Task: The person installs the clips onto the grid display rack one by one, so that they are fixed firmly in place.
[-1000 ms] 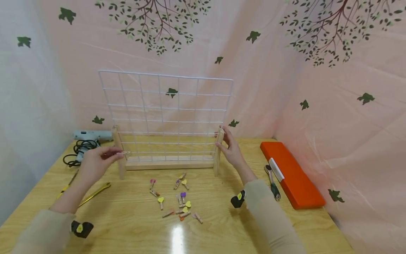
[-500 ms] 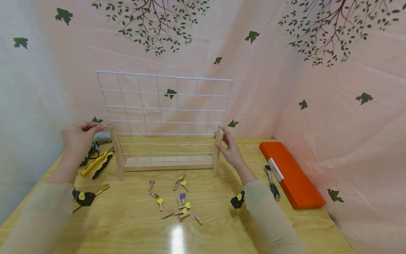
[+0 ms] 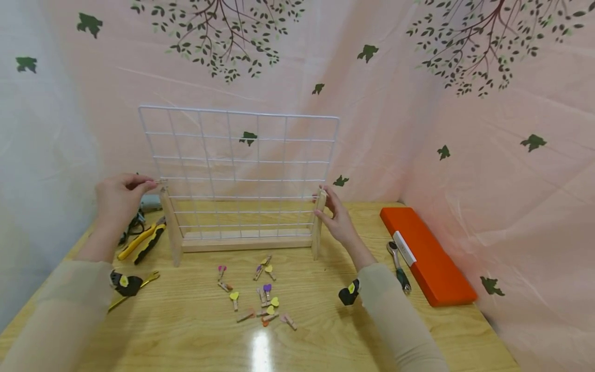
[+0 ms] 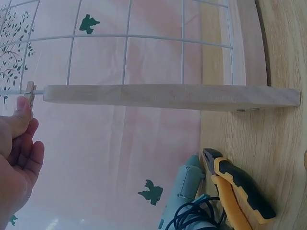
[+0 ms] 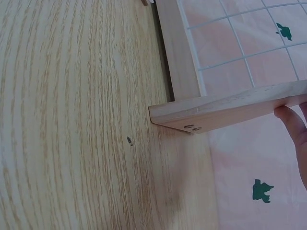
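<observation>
Just above the left post [image 3: 172, 227], at the left edge of the wire grid [image 3: 257, 139], a wooden clothespin [image 4: 30, 89] lies crosswise to the post, pointing right from the nearer left hand [image 3: 120, 197], which pinches it, while the right hand [image 3: 339, 221], well apart, grips the right post [image 3: 317, 232] near its top.

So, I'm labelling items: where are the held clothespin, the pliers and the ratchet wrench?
Held clothespin [image 4: 30, 89], left wrist view: wooden end.
Pliers [image 4: 243, 183], left wrist view: black handle.
Ratchet wrench [image 3: 397, 263], head view: metal shaft.
</observation>
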A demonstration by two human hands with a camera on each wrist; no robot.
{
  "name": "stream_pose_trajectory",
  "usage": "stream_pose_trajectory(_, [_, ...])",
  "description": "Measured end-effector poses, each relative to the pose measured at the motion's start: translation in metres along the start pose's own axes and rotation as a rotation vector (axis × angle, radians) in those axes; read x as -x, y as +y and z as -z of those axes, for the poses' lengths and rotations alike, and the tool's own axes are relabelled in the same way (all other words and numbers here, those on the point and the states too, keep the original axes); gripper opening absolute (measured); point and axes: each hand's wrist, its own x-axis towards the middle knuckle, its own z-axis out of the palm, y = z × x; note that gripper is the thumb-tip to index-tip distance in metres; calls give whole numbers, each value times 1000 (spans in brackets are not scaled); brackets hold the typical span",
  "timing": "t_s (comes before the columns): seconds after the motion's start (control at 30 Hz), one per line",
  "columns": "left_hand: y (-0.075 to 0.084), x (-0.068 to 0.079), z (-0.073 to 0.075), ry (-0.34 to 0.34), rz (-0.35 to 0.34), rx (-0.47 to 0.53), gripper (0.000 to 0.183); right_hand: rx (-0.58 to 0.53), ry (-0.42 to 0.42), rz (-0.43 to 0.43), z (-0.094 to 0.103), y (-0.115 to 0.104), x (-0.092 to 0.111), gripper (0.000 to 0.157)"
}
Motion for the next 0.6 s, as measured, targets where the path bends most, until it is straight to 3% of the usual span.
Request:
stream_pose_trajectory(0.2, [-1,4,2,23,-7,11,34,11,4,17,-1,1,0,61])
stream_pose_trajectory(0.37, [9,20,5,75,-49,46,38,2,-2,17,-1,1,0,61])
stream_pose_trajectory(0.5, [18,41,-3,9,-145,26,35,0,-2,18,-1,0,0,61])
stream_pose_trajectory(0.6, [17,58,-18,-88,-201,-3,33,3,-2,16,0,0,0,61])
